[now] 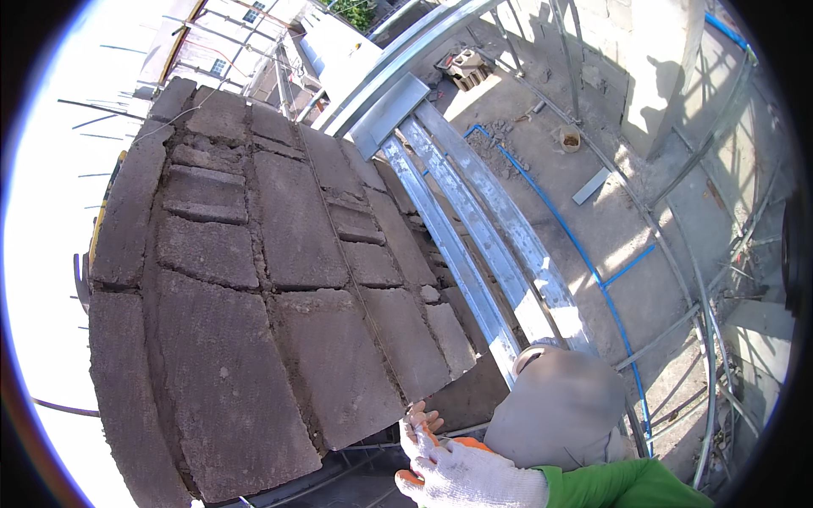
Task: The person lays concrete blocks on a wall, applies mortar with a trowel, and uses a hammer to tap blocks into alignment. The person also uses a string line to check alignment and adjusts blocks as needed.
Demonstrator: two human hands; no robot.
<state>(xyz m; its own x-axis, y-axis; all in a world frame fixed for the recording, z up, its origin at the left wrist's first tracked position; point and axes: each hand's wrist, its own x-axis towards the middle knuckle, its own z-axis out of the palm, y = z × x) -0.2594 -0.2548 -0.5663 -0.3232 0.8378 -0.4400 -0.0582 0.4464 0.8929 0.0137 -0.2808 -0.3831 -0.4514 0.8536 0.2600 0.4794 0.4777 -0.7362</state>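
Hands bunched at the block wall's lower corner: white knit glove (483, 483), green sleeve; other hand (419, 430) beside it, fingers curled, grip can't tell. Thin string (343, 250) crosses rough brown block wall (301, 220) toward them. Smooth metal channels (495, 207) alongside; open floor (542, 161) beyond.
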